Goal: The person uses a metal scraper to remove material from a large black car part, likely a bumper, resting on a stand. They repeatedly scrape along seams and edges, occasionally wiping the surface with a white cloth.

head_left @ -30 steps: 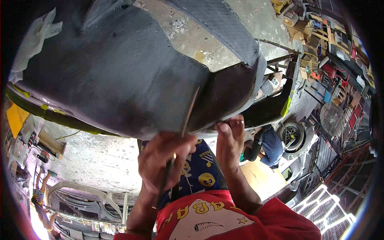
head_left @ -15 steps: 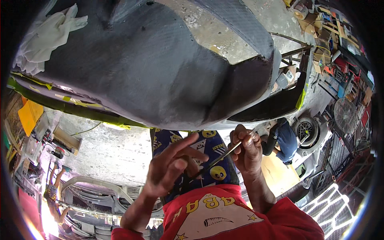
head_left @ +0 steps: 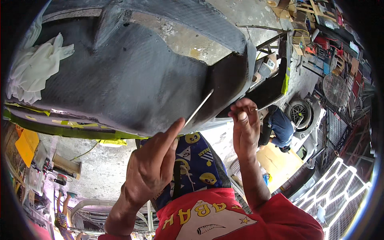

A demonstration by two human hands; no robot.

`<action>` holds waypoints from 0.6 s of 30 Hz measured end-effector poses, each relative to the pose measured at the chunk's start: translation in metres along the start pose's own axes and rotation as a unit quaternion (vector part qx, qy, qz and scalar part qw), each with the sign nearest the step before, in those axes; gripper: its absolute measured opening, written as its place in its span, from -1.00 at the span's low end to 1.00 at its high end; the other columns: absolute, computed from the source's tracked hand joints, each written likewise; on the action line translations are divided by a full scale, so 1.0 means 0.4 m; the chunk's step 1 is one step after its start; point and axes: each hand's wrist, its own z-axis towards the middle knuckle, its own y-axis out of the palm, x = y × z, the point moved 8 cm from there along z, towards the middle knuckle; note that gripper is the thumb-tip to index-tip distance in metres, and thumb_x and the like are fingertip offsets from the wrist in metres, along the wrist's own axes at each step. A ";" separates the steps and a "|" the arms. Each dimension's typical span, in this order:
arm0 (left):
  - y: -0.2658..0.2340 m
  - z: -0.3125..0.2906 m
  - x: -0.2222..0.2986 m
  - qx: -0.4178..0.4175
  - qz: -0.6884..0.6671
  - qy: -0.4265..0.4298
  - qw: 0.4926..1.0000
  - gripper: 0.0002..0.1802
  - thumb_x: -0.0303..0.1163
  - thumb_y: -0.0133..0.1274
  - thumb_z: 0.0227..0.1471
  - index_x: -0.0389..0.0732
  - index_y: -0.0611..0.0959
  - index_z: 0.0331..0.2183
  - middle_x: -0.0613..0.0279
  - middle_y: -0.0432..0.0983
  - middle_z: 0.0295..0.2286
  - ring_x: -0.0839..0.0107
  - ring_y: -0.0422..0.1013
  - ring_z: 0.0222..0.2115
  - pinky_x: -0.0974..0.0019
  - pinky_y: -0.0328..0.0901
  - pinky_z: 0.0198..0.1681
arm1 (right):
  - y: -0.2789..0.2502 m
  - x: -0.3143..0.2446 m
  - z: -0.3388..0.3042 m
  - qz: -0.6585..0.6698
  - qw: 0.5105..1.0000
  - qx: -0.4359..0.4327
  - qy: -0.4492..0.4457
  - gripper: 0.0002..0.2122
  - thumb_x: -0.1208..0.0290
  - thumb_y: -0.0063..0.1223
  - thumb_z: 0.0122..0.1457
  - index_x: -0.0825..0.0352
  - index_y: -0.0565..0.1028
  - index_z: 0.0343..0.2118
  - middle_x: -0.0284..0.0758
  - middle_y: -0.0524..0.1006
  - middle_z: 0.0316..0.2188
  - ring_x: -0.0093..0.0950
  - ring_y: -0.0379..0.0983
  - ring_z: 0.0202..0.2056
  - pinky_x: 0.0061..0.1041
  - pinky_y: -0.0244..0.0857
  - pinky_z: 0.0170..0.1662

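A thin pale stick slants up and to the right from my left hand. The fingers of that hand are closed on it, index finger stretched along it. Its far tip shows in front of a large dark grey moulded vehicle body panel; whether it touches the surface I cannot tell. My right hand is raised beside the panel's lower right edge, apart from the stick. Its fingers are curled together, and a small pale tip sticks out by the fingertips; the rest of that thing is hidden.
White crumpled cloth lies on the panel's left end. Yellow-green tape runs along the near edge. Another person in dark blue crouches at the right by a wheel. A standing fan is farther right.
The stick, earlier slanting between both hands, now extends from my left hand over the panel. My right hand has come off it. The view has shifted a little.
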 end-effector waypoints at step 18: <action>0.001 0.073 -0.041 -0.043 0.009 -0.027 0.999 -0.54 -0.62 0.06 0.23 -0.26 0.60 0.16 -0.11 0.68 -0.29 0.17 0.66 -0.35 0.21 0.52 -0.28 | 0.144 0.067 0.064 0.085 0.993 0.041 0.077 -0.54 0.62 0.47 0.02 0.44 0.50 0.00 -0.26 0.64 -0.09 -0.48 0.60 -0.10 -0.46 0.47 0.06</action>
